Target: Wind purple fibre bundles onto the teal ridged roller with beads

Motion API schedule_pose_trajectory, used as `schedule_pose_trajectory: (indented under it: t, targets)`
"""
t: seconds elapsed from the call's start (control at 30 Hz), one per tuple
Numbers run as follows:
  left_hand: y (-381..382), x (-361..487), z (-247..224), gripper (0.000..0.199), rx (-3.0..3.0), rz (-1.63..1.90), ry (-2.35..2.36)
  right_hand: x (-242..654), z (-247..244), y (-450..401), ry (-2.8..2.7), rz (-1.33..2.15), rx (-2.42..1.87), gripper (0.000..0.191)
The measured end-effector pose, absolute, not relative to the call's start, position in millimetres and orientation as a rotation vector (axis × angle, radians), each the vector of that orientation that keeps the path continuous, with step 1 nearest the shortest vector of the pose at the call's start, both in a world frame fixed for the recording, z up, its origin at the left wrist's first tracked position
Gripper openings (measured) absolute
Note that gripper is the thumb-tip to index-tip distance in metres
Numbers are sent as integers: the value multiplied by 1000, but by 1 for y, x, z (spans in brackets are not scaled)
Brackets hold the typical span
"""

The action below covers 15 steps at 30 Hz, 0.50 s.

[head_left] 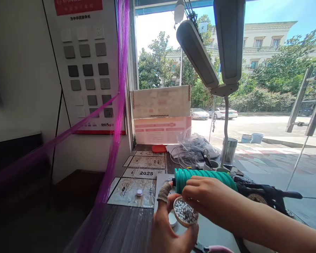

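The likeliest mishap is a spill: the small round bowl (pixel 179 221) is held up at a tilt, its mouth facing the viewer, and is crowded with white-headed pins (pixel 184 211), so a slackened hold or a nudge from the fingers at its rim could scatter them over the dark tabletop (pixel 129 228); a pricked fingertip also seems possible, since the pin shafts lie at mixed angles; the ribbed green roll (pixel 206 177) sits just behind the bowl and could get knocked by the forearm; the left hand (pixel 168 228) is curled part-open around the bowl, thumb at the near side and fingers on the far side, one finger wearing a beige wrap (pixel 164 192); the right hand (pixel 201 189) is bent over the bowl's right edge, fingers folded in; its fingertips are hidden, so I cannot tell whether they pinch a pin.
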<state>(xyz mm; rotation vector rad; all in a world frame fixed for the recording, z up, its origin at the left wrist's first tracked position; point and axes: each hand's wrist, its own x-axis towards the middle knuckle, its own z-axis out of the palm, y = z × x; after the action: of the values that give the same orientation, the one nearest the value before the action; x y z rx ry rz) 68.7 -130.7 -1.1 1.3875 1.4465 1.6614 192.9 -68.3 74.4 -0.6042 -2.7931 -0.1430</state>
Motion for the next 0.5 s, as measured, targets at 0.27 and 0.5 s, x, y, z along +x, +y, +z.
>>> schedule_pose_trajectory:
  t: [0.27,0.5]
  targets:
    - [-134,69,1,57,1371,1651,1466,212,92,-30,-2485,421,-852,18]
    - [-130,68,-5,71,1365,1638,1443,204,101,-23,-2550,362,-1007,20]
